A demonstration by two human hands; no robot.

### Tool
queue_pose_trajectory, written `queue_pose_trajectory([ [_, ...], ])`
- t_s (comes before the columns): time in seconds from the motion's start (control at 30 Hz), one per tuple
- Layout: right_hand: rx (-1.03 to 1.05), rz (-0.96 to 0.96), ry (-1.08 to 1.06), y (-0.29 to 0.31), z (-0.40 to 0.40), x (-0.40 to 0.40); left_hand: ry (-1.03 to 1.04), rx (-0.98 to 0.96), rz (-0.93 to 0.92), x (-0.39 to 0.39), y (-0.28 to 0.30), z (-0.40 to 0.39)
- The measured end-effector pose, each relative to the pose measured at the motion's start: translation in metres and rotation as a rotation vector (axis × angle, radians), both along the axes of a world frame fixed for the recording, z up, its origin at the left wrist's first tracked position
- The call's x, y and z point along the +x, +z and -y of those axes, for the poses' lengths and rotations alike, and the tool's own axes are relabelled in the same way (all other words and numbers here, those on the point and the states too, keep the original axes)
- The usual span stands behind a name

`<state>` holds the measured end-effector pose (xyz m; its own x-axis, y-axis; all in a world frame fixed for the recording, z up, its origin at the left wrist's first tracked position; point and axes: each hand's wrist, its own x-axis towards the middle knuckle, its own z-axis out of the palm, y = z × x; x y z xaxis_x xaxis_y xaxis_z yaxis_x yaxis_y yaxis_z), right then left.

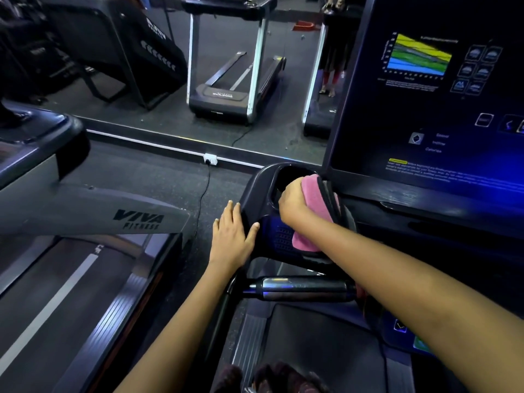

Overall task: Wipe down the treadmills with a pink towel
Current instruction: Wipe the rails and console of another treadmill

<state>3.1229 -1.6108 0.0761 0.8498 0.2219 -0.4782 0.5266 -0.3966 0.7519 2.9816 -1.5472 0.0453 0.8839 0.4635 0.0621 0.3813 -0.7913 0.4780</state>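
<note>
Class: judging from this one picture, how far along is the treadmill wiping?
Done: nothing shows as finished. In hand: the right hand presses the pink towel at the cup holder; the left hand rests flat on the console edge. Left: apparently the screen and the neighbouring treadmill.

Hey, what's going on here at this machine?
A person is cleaning a treadmill. The right hand grips a pink towel and rubs it at the cup holder beside the lit console screen. The left hand rests flat on the console's left edge.
</note>
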Motion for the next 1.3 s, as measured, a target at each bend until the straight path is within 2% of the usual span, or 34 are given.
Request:
queue_pose_trajectory([
  [0.03, 0.1, -0.001, 0.106, 0.027, 0.007, -0.015, -0.013, 0.019, -0.002, -0.001, 0.0, 0.0],
  [0.1, 0.281, -0.017, 0.141, 0.037, 0.014, -0.01, -0.052, 0.058, -0.023, 0.0, -0.001, 0.001],
  [0.23, 0.644, -0.113, 0.098, 0.054, 0.029, -0.009, -0.105, 0.107, -0.132, 0.005, -0.003, -0.001],
  [0.37, 1.0, -0.218, 0.019, 0.043, 0.043, -0.006, -0.103, 0.109, -0.151, 0.006, -0.007, -0.002],
  [0.47, 1.134, -0.286, -0.014, 0.037, 0.048, -0.005, -0.096, 0.108, -0.136, 0.007, -0.008, -0.002],
  [0.57, 1.145, -0.309, -0.032, 0.04, 0.044, -0.001, -0.091, 0.087, -0.121, 0.006, -0.008, -0.001],
  [0.73, 1.104, -0.144, -0.038, 0.031, 0.028, 0.009, -0.061, 0.066, -0.078, 0.016, -0.001, -0.006],
  [0.87, 1.066, -0.12, -0.122, 0.025, 0.02, 0.024, -0.035, 0.072, -0.054, 0.042, 0.017, -0.012],
  [0.97, 1.097, -0.14, -0.192, 0.027, 0.016, 0.035, -0.106, -0.064, 0.014, 0.059, 0.012, -0.017],
  [1.03, 1.11, -0.152, -0.211, 0.028, 0.015, 0.039, -0.087, -0.162, 0.041, 0.064, 0.007, -0.017],
  [1.1, 1.104, -0.17, -0.191, 0.027, 0.016, 0.041, -0.06, -0.178, 0.066, 0.065, 0.002, -0.016],
  [1.2, 0.982, -0.163, -0.139, 0.026, 0.02, 0.04, -0.053, -0.165, 0.076, 0.067, -0.001, -0.015],
  [1.3, 0.687, -0.143, -0.146, 0.034, 0.01, 0.038, -0.051, -0.152, 0.075, 0.067, -0.002, -0.015],
])
